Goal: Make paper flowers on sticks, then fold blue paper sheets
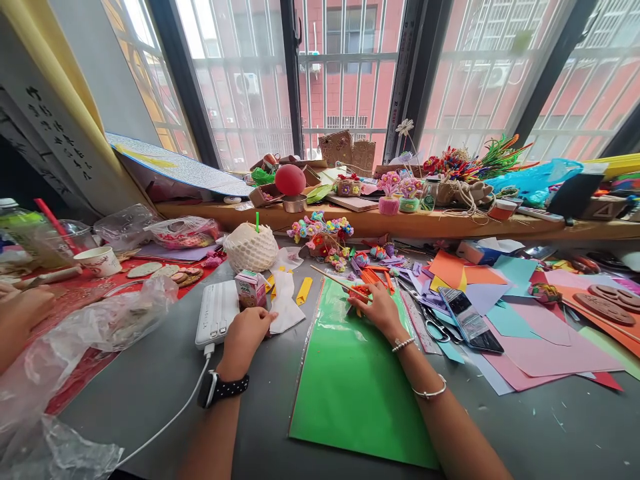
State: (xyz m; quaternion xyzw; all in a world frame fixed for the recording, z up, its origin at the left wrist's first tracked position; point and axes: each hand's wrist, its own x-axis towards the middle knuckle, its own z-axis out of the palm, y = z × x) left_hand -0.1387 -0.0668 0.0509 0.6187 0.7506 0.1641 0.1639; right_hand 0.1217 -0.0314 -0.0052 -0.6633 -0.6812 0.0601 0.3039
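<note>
My right hand [379,312] is closed around a thin wooden stick [333,276], over the upper part of a glossy green sheet [360,393]. Orange paper strips [379,277] lie around its fingertips; some are partly hidden by the hand. At the left, my left hand [246,337] has its fingers curled together, the tips pinching the near left edge of a white tissue [287,310]. Beside that hand stand a small pink drink carton [250,288] and a white power bank [216,313] with a cable. Folded yellow paper pieces [303,291] rest by the tissue.
Scissors [434,328], a phone [470,320] and coloured paper [545,333] lie to the right. A foam-netted coconut [251,247] and craft flowers [325,233] stand behind. Another person's hand [23,310] works at far left near plastic bags [120,320].
</note>
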